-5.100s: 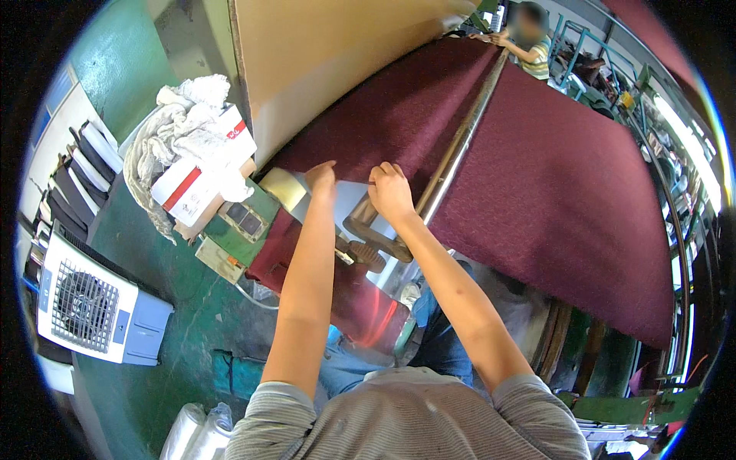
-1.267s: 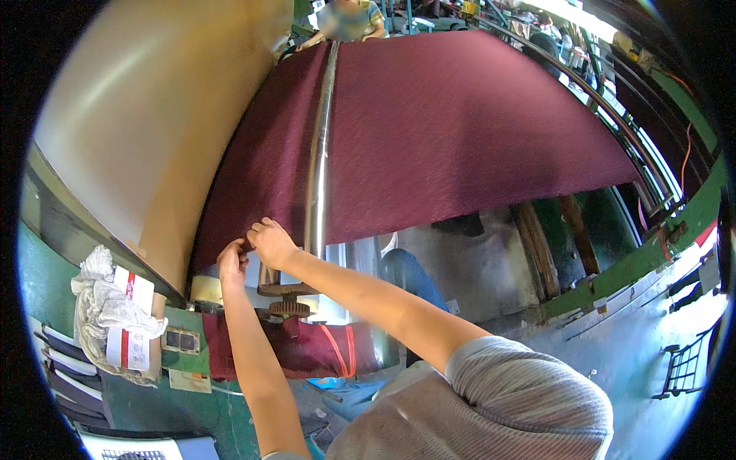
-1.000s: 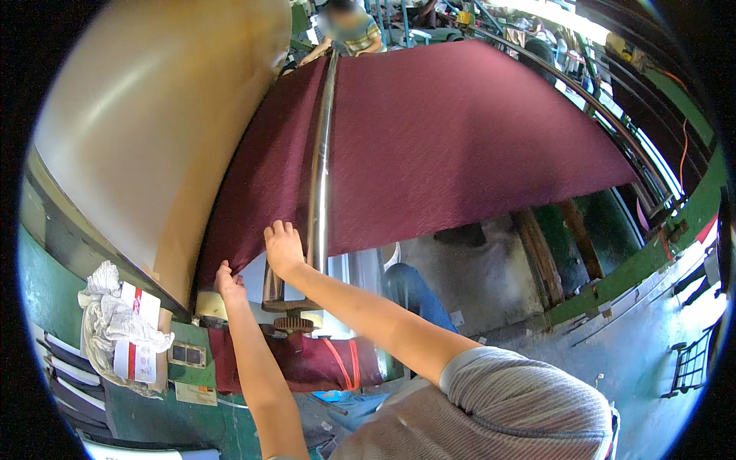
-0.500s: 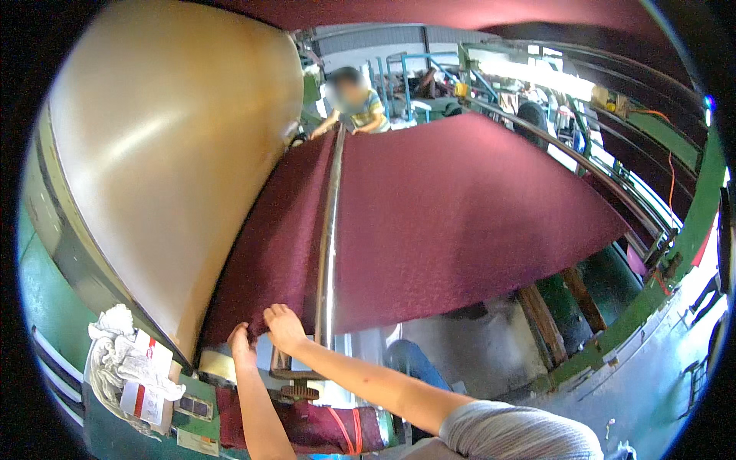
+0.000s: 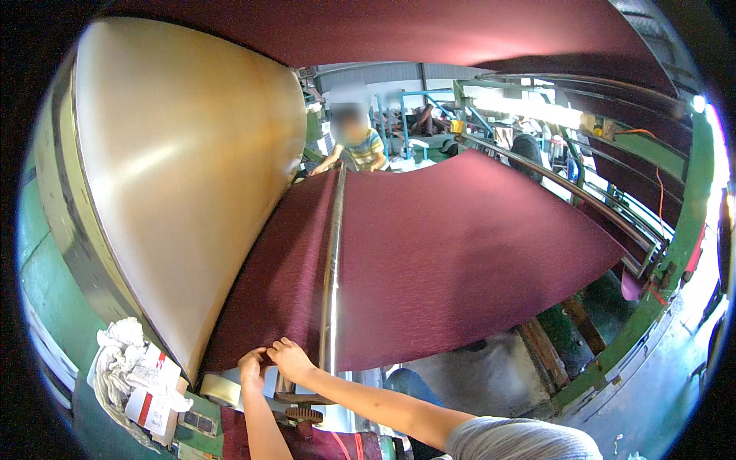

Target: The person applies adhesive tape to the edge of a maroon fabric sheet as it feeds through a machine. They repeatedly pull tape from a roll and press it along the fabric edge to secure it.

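Observation:
A wide sheet of dark red fabric [image 5: 460, 253] runs over a shiny steel roller bar [image 5: 332, 284] and down toward a big brass-coloured drum [image 5: 184, 192] on the left. My left hand [image 5: 251, 366] and my right hand [image 5: 289, 358] both pinch the near edge of the fabric just left of the bar's near end. A toothed gear [image 5: 304, 415] sits right below my right wrist. At the far end of the bar another person [image 5: 354, 146] in a striped shirt leans over the same fabric.
White rags and cardboard packets [image 5: 134, 376] lie on a ledge at lower left beside a roll of tape [image 5: 220, 389]. A green machine frame [image 5: 652, 307] with more rollers runs along the right. More red fabric [image 5: 383, 31] passes overhead.
My head has tilted up, so the drum, the far person and the overhead fabric fill more of the view. Both hands have stayed at the fabric's near edge by the bar.

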Demonstrator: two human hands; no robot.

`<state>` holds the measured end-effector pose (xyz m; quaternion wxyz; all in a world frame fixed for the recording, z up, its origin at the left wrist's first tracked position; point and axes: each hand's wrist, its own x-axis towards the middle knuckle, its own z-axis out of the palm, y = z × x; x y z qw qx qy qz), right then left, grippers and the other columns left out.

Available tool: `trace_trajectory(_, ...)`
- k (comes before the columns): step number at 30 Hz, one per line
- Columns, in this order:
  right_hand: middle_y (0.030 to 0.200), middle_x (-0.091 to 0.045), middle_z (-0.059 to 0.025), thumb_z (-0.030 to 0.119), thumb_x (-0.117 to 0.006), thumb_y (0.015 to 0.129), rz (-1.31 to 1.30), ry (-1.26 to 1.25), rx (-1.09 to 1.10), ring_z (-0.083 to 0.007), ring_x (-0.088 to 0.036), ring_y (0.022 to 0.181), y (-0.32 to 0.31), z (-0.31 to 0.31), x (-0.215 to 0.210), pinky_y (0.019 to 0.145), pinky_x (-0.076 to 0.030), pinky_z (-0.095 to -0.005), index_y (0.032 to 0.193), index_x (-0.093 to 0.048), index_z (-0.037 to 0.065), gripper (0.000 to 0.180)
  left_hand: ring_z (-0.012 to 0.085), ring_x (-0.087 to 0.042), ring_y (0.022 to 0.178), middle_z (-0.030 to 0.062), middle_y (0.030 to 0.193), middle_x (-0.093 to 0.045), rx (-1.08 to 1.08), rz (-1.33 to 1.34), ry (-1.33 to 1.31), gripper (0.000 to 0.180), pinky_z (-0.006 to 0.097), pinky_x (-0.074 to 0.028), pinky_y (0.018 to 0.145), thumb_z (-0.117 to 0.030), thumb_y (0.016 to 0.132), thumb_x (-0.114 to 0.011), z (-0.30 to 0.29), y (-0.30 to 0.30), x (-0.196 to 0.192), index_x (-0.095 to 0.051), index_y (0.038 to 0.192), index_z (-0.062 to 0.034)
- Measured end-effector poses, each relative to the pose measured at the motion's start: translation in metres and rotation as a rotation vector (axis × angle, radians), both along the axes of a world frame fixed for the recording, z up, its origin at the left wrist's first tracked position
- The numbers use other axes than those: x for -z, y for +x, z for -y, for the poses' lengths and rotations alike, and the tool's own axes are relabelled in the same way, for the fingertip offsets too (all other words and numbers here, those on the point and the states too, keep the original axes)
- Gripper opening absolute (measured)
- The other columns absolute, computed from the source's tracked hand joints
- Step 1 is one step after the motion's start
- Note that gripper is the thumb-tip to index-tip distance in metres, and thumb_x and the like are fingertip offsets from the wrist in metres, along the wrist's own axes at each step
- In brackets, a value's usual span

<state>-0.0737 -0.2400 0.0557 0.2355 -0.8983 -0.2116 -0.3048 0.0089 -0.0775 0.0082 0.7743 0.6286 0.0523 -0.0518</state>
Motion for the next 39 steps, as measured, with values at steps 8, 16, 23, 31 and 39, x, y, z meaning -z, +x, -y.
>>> trace_trajectory(8, 0.09, -0.054, -0.0149, 0.003, -0.055, 0.069, -0.089, 0.105, 0.349, -0.0318, -0.053, 0.091, 0.006, -0.001, -0.005, 0.079, -0.046, -0.0381, 0.086, -0.056, 0.001, 0.016, 0.0182, -0.047, 0.053, 0.0075, 0.076, -0.057, -0.623, -0.222, -0.171, 0.015, 0.031, -0.03, 0.04, -0.009, 0.073, -0.061, -0.007, -0.01, -0.031, -0.059, 0.086, -0.0036)
trace_trajectory(16, 0.084, -0.056, -0.0145, 0.006, -0.061, 0.066, -0.03, 0.042, -0.117, -0.0306, -0.055, 0.086, -0.002, 0.0, 0.001, 0.078, -0.046, -0.0378, 0.077, -0.055, 0.002, 0.013, 0.0259, -0.059, 0.08, 0.0141, 0.097, -0.061, -0.454, -0.087, -0.037, 0.026, 0.038, -0.048, 0.069, -0.004, 0.073, -0.057, 0.009, -0.007, -0.021, -0.061, 0.097, 0.0043)
trace_trajectory(23, 0.082, -0.054, -0.0174, 0.008, -0.063, 0.061, -0.036, 0.225, -0.16, -0.0346, -0.053, 0.084, 0.009, -0.004, 0.004, 0.077, -0.044, -0.0415, 0.074, -0.054, 0.001, 0.017, 0.0184, -0.051, 0.062, 0.006, 0.073, -0.057, -0.415, -0.082, 0.02, 0.014, 0.033, -0.04, 0.049, 0.0, 0.069, -0.052, 0.014, -0.013, -0.022, -0.064, 0.075, -0.0018)
trace_trajectory(31, 0.08, -0.057, -0.013, 0.004, -0.061, 0.06, 0.028, -0.027, 0.088, -0.0284, -0.055, 0.086, 0.003, -0.007, -0.004, 0.08, -0.044, -0.0364, 0.074, -0.057, 0.003, 0.015, 0.0214, -0.055, 0.081, 0.0113, 0.098, -0.059, -0.61, -0.203, -0.134, 0.023, 0.036, -0.049, 0.058, -0.006, 0.075, -0.061, -0.006, -0.009, -0.024, -0.062, 0.097, 0.0)
trace_trajectory(39, 0.08, -0.056, -0.0101, 0.007, -0.064, 0.059, 0.053, 0.112, 0.028, -0.0286, -0.054, 0.086, 0.005, -0.004, -0.001, 0.077, -0.045, -0.039, 0.07, -0.061, 0.007, 0.011, 0.0146, -0.051, 0.052, 0.004, 0.067, -0.059, -0.279, -0.083, 0.145, 0.022, 0.028, -0.039, 0.041, 0.0, 0.073, -0.045, 0.013, -0.02, -0.031, -0.066, 0.072, -0.0052)
